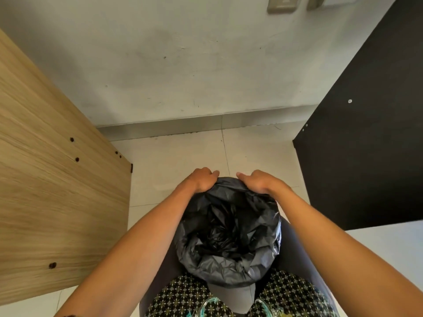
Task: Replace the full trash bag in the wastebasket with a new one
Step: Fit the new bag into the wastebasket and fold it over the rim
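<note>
A grey wastebasket (237, 297) stands on the floor between my knees, lined with a crumpled black trash bag (229, 229) whose edge is folded over the rim. My left hand (201, 179) grips the bag's edge at the far left of the rim, fingers curled over it. My right hand (257, 180) grips the bag's edge at the far right of the rim in the same way. The inside of the bag looks dark and wrinkled; what lies at its bottom cannot be made out.
A light wooden panel (50, 179) stands close on the left and a black panel (366, 138) on the right. A grey wall (183, 65) with a skirting strip lies straight ahead. Pale floor tiles (174, 156) show between them. My patterned clothing (293, 296) frames the basket.
</note>
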`<state>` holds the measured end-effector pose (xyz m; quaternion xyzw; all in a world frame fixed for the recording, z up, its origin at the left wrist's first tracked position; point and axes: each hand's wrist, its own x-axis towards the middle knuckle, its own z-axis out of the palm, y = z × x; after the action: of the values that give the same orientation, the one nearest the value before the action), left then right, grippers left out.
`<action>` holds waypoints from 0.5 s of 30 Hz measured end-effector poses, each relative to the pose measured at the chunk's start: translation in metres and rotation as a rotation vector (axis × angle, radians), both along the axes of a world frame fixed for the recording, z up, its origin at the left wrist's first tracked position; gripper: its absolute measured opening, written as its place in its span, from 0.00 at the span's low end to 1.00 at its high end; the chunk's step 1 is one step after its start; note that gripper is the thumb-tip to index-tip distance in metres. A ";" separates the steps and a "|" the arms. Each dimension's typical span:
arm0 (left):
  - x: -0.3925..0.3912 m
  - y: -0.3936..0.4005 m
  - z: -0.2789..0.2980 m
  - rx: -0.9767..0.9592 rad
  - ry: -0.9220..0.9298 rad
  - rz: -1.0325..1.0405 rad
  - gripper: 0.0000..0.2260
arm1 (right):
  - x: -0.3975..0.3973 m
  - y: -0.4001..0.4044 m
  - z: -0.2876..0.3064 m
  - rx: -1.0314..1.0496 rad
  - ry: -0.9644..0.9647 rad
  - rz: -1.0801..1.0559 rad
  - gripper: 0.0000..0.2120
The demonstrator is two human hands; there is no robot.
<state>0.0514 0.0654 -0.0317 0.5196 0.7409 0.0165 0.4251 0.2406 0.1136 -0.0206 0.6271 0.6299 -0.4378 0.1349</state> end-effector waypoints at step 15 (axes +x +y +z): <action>-0.016 -0.033 -0.017 0.223 0.118 0.499 0.21 | -0.009 0.010 -0.013 -0.007 0.306 -0.097 0.19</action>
<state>0.0359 0.0322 -0.0485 0.3646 0.8631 0.1716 0.3043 0.2318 0.1234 -0.0334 0.5825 0.6103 -0.5365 0.0184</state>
